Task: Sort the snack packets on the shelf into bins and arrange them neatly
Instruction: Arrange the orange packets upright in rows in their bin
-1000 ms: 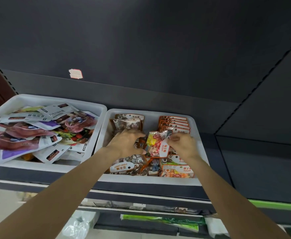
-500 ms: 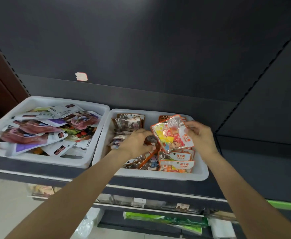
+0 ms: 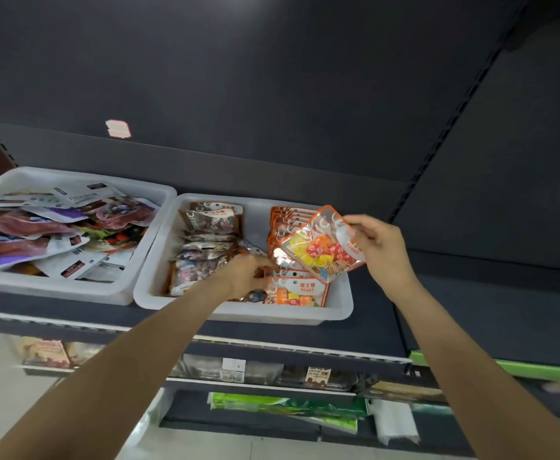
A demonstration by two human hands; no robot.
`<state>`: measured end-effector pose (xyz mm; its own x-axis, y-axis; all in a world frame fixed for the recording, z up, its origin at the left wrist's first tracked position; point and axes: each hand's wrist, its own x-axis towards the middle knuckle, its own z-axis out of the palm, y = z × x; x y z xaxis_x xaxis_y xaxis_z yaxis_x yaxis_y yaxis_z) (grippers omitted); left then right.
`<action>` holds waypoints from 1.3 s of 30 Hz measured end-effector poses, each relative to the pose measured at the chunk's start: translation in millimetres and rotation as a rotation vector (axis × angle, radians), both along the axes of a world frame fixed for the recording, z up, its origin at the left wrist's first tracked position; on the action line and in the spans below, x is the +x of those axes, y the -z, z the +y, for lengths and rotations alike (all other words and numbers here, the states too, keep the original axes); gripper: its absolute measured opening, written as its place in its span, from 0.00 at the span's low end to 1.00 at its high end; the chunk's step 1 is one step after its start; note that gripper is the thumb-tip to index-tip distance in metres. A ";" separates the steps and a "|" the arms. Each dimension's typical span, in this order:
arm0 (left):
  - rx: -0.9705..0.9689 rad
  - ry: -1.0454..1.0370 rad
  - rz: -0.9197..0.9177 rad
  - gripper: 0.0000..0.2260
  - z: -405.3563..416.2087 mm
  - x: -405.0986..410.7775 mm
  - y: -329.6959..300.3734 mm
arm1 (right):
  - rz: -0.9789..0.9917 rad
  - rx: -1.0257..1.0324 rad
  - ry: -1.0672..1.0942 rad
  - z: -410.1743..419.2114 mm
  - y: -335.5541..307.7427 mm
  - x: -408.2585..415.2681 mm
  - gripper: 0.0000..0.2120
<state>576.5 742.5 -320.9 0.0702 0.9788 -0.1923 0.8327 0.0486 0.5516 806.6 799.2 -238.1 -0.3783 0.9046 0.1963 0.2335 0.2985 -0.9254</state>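
Here the shelf point(image 3: 365, 330) carries two bins; in the right bin point(image 3: 338, 313) the left hand point(image 3: 243, 275) rests among packets, its grip unclear. Above it the right hand point(image 3: 376, 245) pinches a candy packet point(image 3: 322, 247): light, crinkly, probably slippery, best held by its edge.

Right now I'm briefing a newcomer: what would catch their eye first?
The orange-edged candy packet, pinched in the right hand above the right bin. Next, the left hand down among that bin's packets, and the jumbled pile in the left bin.
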 end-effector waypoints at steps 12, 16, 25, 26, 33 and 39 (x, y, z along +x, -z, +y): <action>-0.100 -0.100 -0.276 0.16 -0.2 -4.1 2.7 | -0.683 0.025 -0.156 -5.1 64.5 -24.0 0.11; -0.066 -0.127 -0.237 0.16 -2.4 2.3 4.4 | -0.824 0.149 -0.154 -9.3 64.9 -24.6 0.13; 0.136 -0.162 -0.086 0.16 -17.5 -6.8 -13.1 | -0.599 0.005 -0.223 -6.5 47.8 -32.9 0.14; 0.188 -0.195 -0.070 0.16 -21.8 -13.9 -14.7 | -0.514 -0.023 -0.222 -4.4 43.5 -38.4 0.14; 0.183 -0.338 0.110 0.28 -31.1 -96.1 -10.4 | -0.579 0.100 -0.239 -1.6 45.5 -124.0 0.20; 0.075 -0.133 0.335 0.39 -18.8 -140.5 -3.0 | -0.682 -0.102 -0.335 -9.4 75.2 -183.9 0.39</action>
<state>435.9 723.7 -317.9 -0.1136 0.9874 -0.1102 0.9568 0.1386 0.2555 622.7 789.8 -313.2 -0.6431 0.7212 -0.2574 0.6748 0.3748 -0.6357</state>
